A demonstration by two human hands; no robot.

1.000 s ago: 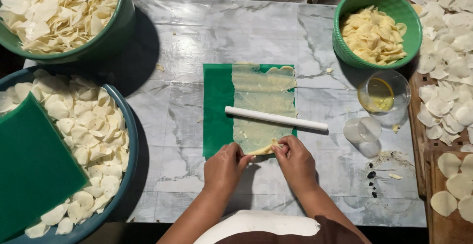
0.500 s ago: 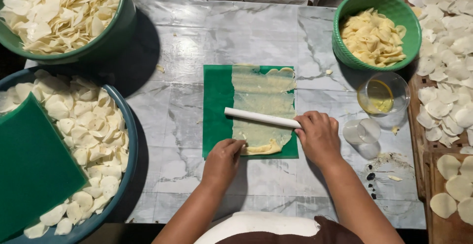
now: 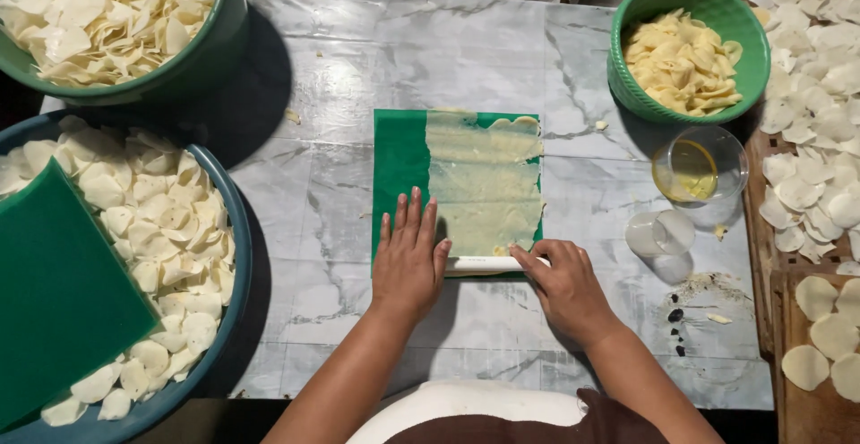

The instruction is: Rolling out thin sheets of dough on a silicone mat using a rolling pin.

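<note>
Bright overhead light, glare on marble table (image 3: 340, 77), sharp focus, dark corners

green mat (image 3: 399, 171), white roller (image 3: 484, 265), grey-veined marble table (image 3: 331, 94)

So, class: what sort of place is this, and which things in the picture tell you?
Probably a small food workshop making thin chips or crackers by hand. Big basins of pale raw slices, drying trays of rounds, and a white roller flattening dough on a green mat suggest it.
</note>
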